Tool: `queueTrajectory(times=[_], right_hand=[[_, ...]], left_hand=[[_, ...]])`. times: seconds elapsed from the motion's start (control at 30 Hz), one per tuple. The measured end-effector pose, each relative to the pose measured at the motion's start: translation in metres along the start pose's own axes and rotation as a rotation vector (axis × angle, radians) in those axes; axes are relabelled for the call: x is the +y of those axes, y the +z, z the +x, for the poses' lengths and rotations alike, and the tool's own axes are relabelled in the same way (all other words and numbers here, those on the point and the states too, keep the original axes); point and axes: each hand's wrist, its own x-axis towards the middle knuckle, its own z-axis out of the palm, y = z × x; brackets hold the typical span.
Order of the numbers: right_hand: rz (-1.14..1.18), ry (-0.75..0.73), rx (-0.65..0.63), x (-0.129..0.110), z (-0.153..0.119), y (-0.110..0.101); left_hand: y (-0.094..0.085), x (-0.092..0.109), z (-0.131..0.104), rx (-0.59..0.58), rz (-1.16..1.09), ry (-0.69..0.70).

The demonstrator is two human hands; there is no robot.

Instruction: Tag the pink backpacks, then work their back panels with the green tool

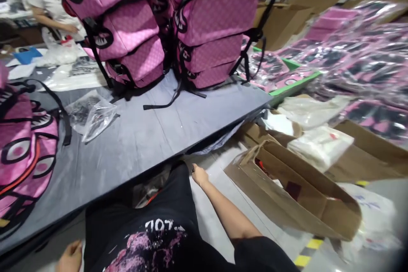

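My left hand (70, 257) hangs low at the bottom left, beside my black shirt and below the table edge, its fingers curled in with nothing visible in them. Near my knee, past the table's front edge, is my right hand (199, 174); its fingers are bent together, and whether they hold anything is too small to tell. Stacks of pink bags (134, 42) and more pink bags (216, 17) stand at the back of the grey table (153, 136). At the table's left lies a pink backpack (28, 153) with eye patterns. A clear plastic bag (92, 114) rests beside it.
An open cardboard box (306, 195) stands on the floor at the right, with white plastic packs (321, 144) behind it. Plastic-wrapped pink goods (366, 59) are piled at the far right, near a green-edged bin (296, 83). A person (51, 4) is at the upper left.
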Motion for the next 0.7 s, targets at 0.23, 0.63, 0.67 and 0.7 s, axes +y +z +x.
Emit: queueTrajectory(times=[0.23, 0.63, 0.67, 0.7], right_hand=[[-0.176, -0.226, -0.107, -0.036, -0.011, 0.008], [-0.126, -0.043, 0.124, 0.000, 0.052, -0.039], [-0.141, -0.045, 0.099, 0.006, 0.053, -0.036], [-0.157, -0.041, 0.084, 0.011, 0.052, -0.032]], left_hand=[[-0.125, 0.089, -0.017, 0.611, -0.203, 0.063], [-0.180, 0.149, 0.009, 0.527, 0.018, 0.562], [-0.174, 0.148, 0.009, 0.495, 0.050, 0.620], [-0.168, 0.146, 0.008, 0.470, 0.079, 0.657]])
